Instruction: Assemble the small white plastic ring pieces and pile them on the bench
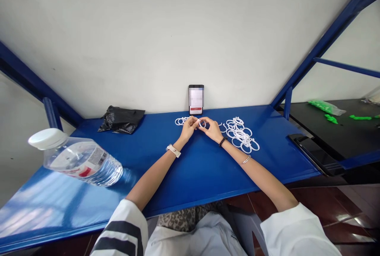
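Both of my hands meet over the middle of a blue table [192,169], near its far edge. My left hand [189,128] and my right hand [211,128] pinch the same small white plastic ring [202,123] between their fingertips. A pile of several white rings [241,135] lies just right of my right hand. A smaller cluster of white rings [181,120] lies just beyond my left hand. A watch is on my left wrist, bracelets on the right arm.
A phone [196,99] stands upright against the white wall behind my hands. A crumpled black bag [121,119] lies at the back left. A clear water bottle [77,158] stands near left. Another phone [311,151] lies at the table's right edge; green parts [326,107] beyond.
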Action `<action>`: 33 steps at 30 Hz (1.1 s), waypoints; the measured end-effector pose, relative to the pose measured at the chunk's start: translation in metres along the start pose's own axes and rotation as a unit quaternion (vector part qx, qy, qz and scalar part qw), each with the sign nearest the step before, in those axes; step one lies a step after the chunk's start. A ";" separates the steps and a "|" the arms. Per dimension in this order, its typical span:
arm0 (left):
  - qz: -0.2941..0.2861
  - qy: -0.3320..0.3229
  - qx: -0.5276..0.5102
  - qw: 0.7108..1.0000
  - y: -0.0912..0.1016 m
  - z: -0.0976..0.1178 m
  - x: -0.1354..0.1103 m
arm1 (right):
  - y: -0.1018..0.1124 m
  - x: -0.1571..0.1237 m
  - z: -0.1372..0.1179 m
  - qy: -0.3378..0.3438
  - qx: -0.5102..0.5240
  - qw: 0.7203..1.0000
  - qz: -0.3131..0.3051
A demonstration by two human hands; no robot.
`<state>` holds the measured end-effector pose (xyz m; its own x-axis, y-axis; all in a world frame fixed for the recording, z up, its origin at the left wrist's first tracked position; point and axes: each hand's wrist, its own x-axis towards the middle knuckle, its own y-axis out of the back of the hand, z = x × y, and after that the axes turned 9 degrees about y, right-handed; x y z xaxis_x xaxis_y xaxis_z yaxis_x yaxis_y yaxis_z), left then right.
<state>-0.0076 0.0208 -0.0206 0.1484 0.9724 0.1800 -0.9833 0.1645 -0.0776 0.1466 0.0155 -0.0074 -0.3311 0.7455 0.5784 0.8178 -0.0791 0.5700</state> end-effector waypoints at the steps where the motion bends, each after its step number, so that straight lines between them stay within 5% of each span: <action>1: 0.001 -0.001 0.001 1.000 0.000 0.001 0.000 | 0.000 0.000 0.000 0.000 0.001 1.000 0.000; 33: 0.019 -0.037 0.115 0.993 0.000 0.010 -0.010 | 0.000 -0.001 0.004 -0.009 0.075 0.996 -0.038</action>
<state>-0.0096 0.0097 -0.0123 0.1112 0.9611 0.2530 -0.9873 0.0777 0.1387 0.1485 0.0176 -0.0105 -0.3869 0.7579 0.5253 0.8524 0.0766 0.5173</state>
